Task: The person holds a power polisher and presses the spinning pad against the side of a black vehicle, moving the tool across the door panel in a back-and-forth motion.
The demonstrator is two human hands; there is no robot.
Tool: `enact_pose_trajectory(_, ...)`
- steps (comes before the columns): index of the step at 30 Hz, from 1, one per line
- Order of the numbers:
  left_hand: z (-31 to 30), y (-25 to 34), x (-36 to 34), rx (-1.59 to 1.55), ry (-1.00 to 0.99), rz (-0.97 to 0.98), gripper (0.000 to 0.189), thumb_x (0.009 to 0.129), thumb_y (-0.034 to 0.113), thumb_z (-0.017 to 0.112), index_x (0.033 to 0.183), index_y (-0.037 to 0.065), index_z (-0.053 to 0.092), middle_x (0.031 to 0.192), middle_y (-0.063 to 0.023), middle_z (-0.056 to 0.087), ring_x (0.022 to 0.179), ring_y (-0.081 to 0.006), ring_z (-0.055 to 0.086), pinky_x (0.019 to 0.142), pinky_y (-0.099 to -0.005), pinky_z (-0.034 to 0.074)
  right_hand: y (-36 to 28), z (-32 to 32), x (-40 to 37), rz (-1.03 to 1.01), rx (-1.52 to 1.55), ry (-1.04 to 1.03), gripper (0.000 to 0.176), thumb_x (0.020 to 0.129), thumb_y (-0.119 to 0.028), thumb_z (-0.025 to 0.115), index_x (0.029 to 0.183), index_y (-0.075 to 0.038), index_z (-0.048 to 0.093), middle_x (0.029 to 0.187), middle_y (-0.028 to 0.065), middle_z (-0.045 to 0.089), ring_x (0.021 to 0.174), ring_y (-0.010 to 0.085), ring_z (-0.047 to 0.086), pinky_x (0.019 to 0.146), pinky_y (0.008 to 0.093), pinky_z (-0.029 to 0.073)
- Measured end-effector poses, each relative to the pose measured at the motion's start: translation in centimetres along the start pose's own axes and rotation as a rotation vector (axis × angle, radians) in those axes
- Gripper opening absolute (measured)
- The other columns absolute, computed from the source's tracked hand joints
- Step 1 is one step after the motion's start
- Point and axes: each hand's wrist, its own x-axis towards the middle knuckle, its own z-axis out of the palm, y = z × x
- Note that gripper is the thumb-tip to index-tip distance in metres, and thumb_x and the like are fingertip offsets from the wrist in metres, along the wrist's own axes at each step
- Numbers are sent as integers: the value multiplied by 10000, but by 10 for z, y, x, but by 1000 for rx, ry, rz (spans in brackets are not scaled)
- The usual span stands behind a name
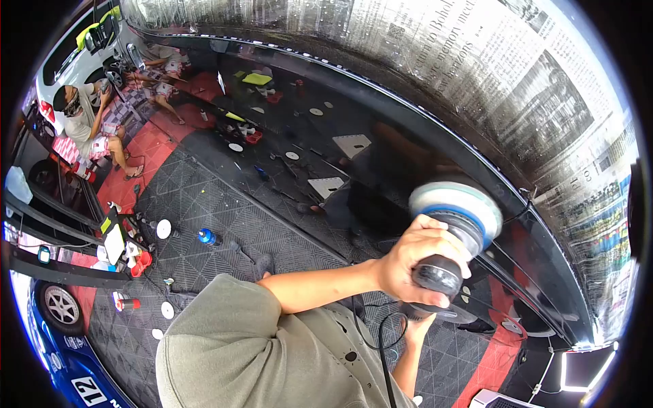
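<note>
My left hand is wrapped around the black head of a car polisher. Its round pale foam pad, with a blue backing ring, lies against the glossy black car panel. Lower down, my right hand grips the rear of the same polisher and is partly hidden behind it. A black power cord loops from the tool down past my shirt.
Newspaper under clear film covers the car above the panel edge. On the grey tiled floor are a blue-capped bottle, white pads and a red tray. Another person sits at left near a white car; a blue car stands lower left.
</note>
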Motion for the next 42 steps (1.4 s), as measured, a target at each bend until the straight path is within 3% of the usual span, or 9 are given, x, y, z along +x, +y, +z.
enact_pose_trajectory(1,7,2,4,2,1,8,437,723,469,791,974,135,663,983,-14,698,956,-176,651,973,-354,307,10,-6,1,-62,-90,30,902,690,-132,864,1398,-23,315,1247,142,519,1059,248,579,875,374,512)
enact_pose_trajectory(2,13,5,10,23,6,23,448,719,475,794,968,129,657,967,-15,692,941,-186,653,960,-354,327,-29,-2,9,-178,-238,-27,782,703,-94,844,1336,5,396,1213,154,541,1027,243,590,884,376,499)
enact_pose_trajectory(6,31,7,27,2,33,91,496,701,480,808,953,89,636,939,-43,680,914,-234,652,932,-378,365,-53,-2,5,-18,-186,14,697,703,-77,840,1280,30,465,1157,144,577,1026,232,574,922,379,470)
enact_pose_trajectory(10,10,12,27,-16,62,82,498,699,471,812,964,87,639,945,-54,679,928,-238,651,950,-372,359,-59,16,9,-63,-149,21,689,696,-58,838,1275,36,477,1163,147,576,1040,246,570,948,394,451)
enact_pose_trajectory(14,-49,18,17,2,84,70,471,721,463,796,978,98,644,964,-29,690,940,-204,649,973,-364,338,-60,43,18,-96,-191,-163,839,688,-31,835,1372,23,352,1261,170,518,1103,249,540,976,392,431)
enact_pose_trajectory(16,-78,24,19,-8,82,79,469,725,468,792,984,105,648,968,-10,699,945,-183,649,981,-363,329,-65,69,23,-205,-253,-48,896,685,-35,836,1400,19,299,1284,181,495,1134,257,525,989,397,419)
enact_pose_trajectory(20,-129,29,19,-1,96,61,519,752,553,747,976,91,680,971,-17,734,986,-176,667,999,-338,299,-86,118,32,-201,-213,-77,994,665,-144,834,1456,3,250,1373,184,392,1287,311,413,1085,440,321)
enact_pose_trajectory(39,-277,39,7,-33,105,8,465,705,508,784,947,122,691,957,-16,716,959,-181,658,996,-358,316,-120,269,30,-98,-216,-89,1002,626,-75,827,1451,-3,261,1361,202,424,1264,322,451,1073,437,340)
enact_pose_trajectory(42,-297,40,5,-41,119,8,455,706,504,782,937,120,700,953,-16,720,944,-177,669,998,-345,313,-124,290,35,-194,-264,-132,1018,634,-77,824,1464,-6,239,1397,210,409,1290,327,441,1085,441,337)
